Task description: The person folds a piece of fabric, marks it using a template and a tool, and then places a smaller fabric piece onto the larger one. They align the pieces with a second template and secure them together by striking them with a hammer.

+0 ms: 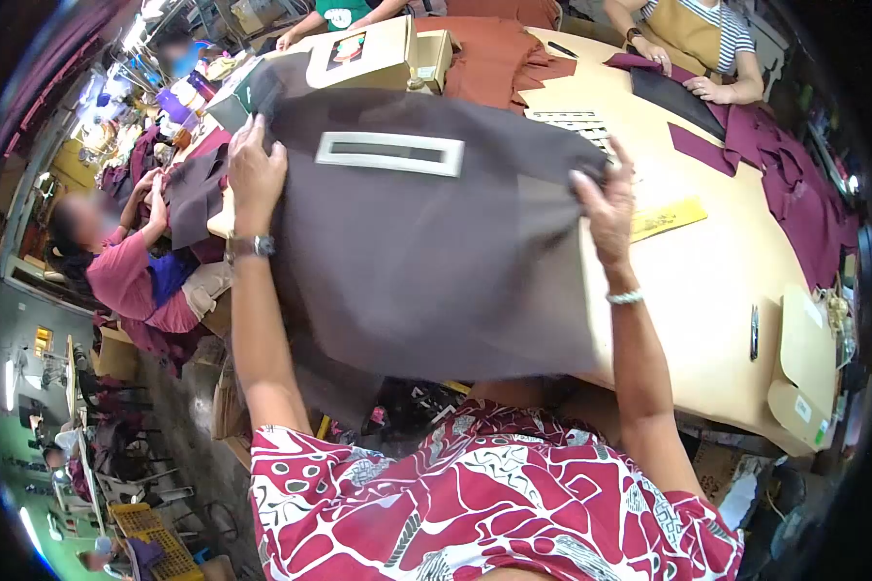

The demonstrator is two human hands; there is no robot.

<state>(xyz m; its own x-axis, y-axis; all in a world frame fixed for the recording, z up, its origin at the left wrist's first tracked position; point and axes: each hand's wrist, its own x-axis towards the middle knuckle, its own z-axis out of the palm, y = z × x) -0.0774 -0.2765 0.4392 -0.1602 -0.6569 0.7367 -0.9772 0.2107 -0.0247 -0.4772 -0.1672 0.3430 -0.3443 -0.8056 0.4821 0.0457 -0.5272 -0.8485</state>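
Observation:
A wide piece of dark brown fabric is stretched between my hands over the front of the table, and its lower edge hangs past the table toward my body. My left hand pinches its upper left corner. At the upper right corner my right hand grips the bunched cloth, thumb on the near side. On the upper part of the fabric lies a white rectangular frame with a long narrow slot, through which dark material shows.
The tan table holds a yellow ruler-like strip, a pen, a cardboard box and rust-coloured cloth. A co-worker handles maroon fabric at back right; another person sits at left with dark cloth.

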